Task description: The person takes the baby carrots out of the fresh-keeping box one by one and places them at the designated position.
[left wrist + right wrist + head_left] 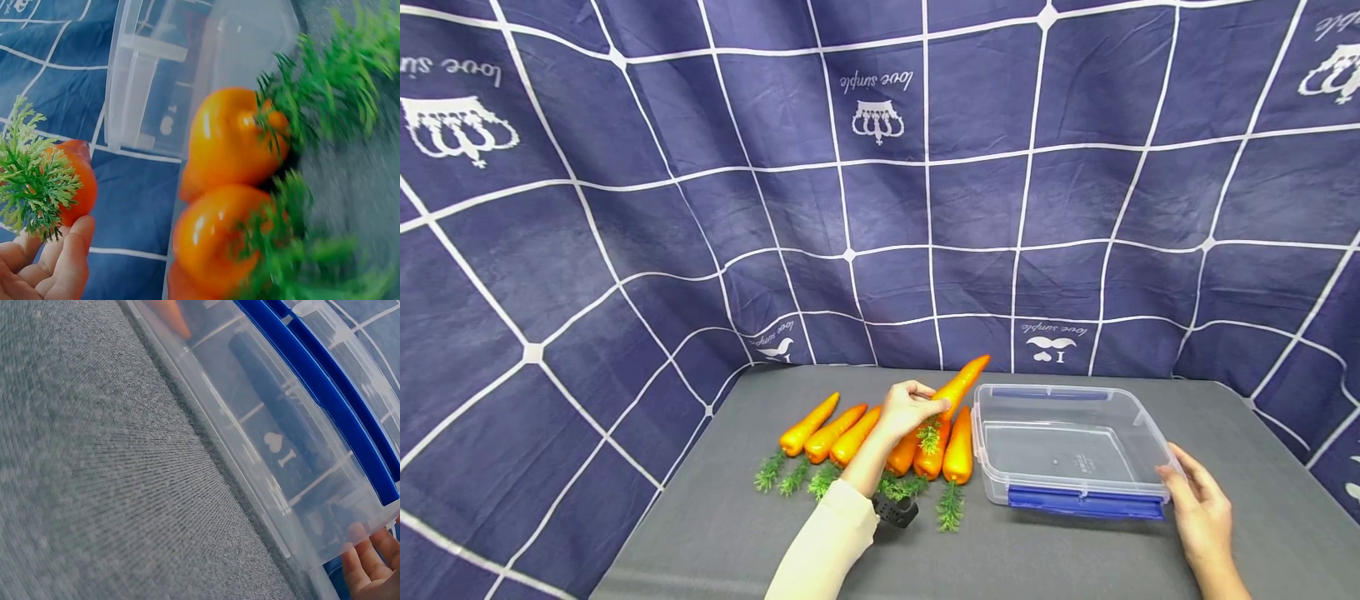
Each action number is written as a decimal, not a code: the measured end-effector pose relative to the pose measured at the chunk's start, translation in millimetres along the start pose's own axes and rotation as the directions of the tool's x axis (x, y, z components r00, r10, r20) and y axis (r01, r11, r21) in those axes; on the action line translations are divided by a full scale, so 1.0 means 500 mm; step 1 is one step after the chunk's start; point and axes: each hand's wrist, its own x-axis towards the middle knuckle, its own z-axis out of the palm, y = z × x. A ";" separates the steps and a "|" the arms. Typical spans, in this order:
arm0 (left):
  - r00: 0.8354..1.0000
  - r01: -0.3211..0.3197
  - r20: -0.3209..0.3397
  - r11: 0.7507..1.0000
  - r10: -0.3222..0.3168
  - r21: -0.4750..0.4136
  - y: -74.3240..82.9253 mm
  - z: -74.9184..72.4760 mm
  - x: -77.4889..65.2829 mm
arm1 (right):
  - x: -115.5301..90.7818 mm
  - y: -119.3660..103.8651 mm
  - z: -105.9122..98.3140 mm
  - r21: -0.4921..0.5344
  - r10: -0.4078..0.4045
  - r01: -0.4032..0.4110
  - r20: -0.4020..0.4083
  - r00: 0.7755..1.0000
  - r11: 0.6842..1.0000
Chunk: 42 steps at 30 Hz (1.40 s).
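Note:
My left hand (910, 410) pinches an orange carrot (964, 385) near its leafy end, raised above a row of carrots, its tip pointing up and right. In the left wrist view the same carrot (83, 187) shows at the left, its green top toward the camera. A clear plastic box (1060, 433) with blue latches stands right of the row, and I see nothing inside it. At its right side my right hand (1204, 504) grips the wall near the front corner, thumb over the rim. In the right wrist view its fingers (369, 559) touch the box's end.
Several more carrots (810, 425) with green leafy tops lie side by side on the grey table (700, 533). The nearest carrot (958, 454) lies close to the box's left wall. A blue curtain (880, 200) with white lines hangs behind the table.

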 end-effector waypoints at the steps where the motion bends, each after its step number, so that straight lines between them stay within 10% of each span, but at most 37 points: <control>1: 1.000 -0.004 0.001 1.000 0.004 0.002 -0.001 -0.005 -0.002 | 0.001 0.000 -0.001 -0.001 0.001 -0.001 0.002 1.000 1.000; 42: 0.979 0.114 -0.188 0.977 -0.080 0.179 -0.084 -0.226 -0.089 | 0.000 0.003 -0.004 0.002 0.001 -0.001 0.014 1.000 1.000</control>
